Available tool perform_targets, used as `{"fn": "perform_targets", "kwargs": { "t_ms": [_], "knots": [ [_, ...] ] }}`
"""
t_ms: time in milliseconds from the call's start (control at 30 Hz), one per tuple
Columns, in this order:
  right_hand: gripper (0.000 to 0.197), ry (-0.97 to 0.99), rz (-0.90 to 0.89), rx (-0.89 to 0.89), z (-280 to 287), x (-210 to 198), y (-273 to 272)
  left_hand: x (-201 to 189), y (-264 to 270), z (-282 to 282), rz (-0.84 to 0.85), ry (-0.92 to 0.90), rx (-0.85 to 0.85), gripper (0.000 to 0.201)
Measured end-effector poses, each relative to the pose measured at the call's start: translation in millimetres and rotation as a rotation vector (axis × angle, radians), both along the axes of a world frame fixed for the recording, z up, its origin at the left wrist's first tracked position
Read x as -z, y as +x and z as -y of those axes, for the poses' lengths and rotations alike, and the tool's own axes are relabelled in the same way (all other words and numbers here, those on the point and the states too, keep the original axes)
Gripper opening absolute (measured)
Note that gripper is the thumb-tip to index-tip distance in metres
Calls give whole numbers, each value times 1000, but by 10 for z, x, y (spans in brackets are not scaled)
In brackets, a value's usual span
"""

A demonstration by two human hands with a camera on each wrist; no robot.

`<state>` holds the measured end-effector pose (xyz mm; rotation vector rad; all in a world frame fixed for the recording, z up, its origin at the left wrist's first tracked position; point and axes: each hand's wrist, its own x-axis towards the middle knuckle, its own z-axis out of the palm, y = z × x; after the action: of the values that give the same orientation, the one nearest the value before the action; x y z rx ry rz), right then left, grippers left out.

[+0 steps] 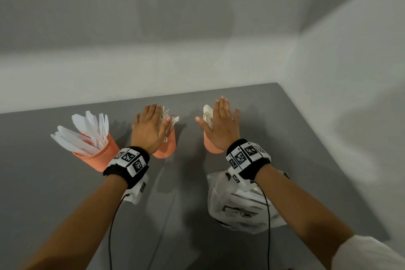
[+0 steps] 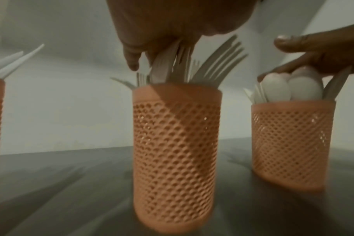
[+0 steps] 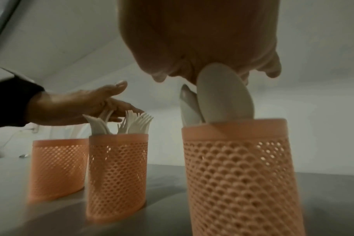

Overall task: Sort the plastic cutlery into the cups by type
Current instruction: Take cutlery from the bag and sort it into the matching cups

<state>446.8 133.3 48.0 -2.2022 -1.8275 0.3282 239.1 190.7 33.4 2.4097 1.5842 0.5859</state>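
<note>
Three orange mesh cups stand in a row on the grey table (image 1: 65, 193). The left cup (image 1: 98, 155) holds white plastic knives (image 1: 87, 129). The middle cup (image 1: 167, 147) (image 2: 176, 151) holds white forks (image 2: 218, 63), and my left hand (image 1: 151, 129) lies flat on their tops with straight fingers. The right cup (image 1: 211, 144) (image 3: 240, 175) holds white spoons (image 3: 224, 94) (image 2: 293, 86). My right hand (image 1: 221, 125) rests flat and spread on the spoon bowls. Neither hand grips anything.
A crumpled clear plastic bag (image 1: 236, 206) with dark print lies on the table under my right forearm. White walls meet in a corner behind the table's far edge and right edge. Cables run from both wrist bands.
</note>
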Motion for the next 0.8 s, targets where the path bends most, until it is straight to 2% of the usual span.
{"fn": "perform_targets", "kwargs": {
  "t_ms": [67, 167, 267, 333, 400, 467, 533, 567, 667, 733, 800],
  "knots": [
    [86, -52, -96, 46, -15, -110, -10, -57, 23, 22, -5, -59, -52, 98],
    [74, 39, -233, 60, 72, -335, 25, -203, 64, 140, 122, -40, -92, 92],
    [62, 133, -470, -15, 253, -577, 109, -379, 187, 314, 376, 128, -18, 71],
    [52, 135, -517, -63, 437, -740, 173, -490, 337, 443, 561, 155, 71, 52],
    [42, 24, -506, -123, 671, -842, 241, -571, 518, 613, 693, 95, 173, 36],
    [33, -176, -487, -185, 946, -837, 305, -551, 686, 807, 723, -48, 259, 20],
    [30, -401, -416, -222, 1205, -694, 358, -423, 830, 992, 649, -232, 332, 11],
    [32, -478, -322, -230, 1308, -576, 386, -324, 887, 1078, 572, -310, 365, 13],
    [30, -593, -2, -176, 1532, -218, 453, -21, 1006, 1310, 235, -442, 459, 15],
    [43, -631, 44, -124, 1602, -5, 509, 159, 1012, 1420, 51, -523, 446, 21],
    [56, -631, 30, -96, 1595, 206, 554, 258, 985, 1468, -54, -630, 383, 33]
  ]
}}
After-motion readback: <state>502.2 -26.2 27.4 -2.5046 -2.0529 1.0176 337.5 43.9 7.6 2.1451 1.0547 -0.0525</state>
